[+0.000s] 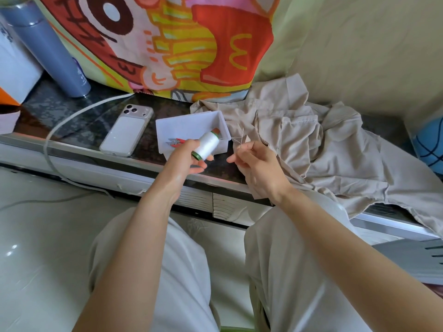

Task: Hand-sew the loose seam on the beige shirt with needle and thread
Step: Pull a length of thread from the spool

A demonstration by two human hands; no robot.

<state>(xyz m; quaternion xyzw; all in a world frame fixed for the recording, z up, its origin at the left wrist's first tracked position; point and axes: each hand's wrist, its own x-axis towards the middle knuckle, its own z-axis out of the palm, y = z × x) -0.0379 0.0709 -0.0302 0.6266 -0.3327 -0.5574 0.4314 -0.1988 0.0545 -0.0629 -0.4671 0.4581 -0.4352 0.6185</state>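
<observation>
Beige shirt (323, 149) lies crumpled on dark marble ledge (38, 106) beside cartoon blanket (167, 44).

A lived-in home: a cartoon-print blanket (182, 44) hangs at 12 o'clock behind a dark stone counter (167, 105). A phone (127, 130) and a grey flask (45, 49) sit at 10 o'clock, with glossy floor (36, 236) tiles at 8 o'clock.
</observation>
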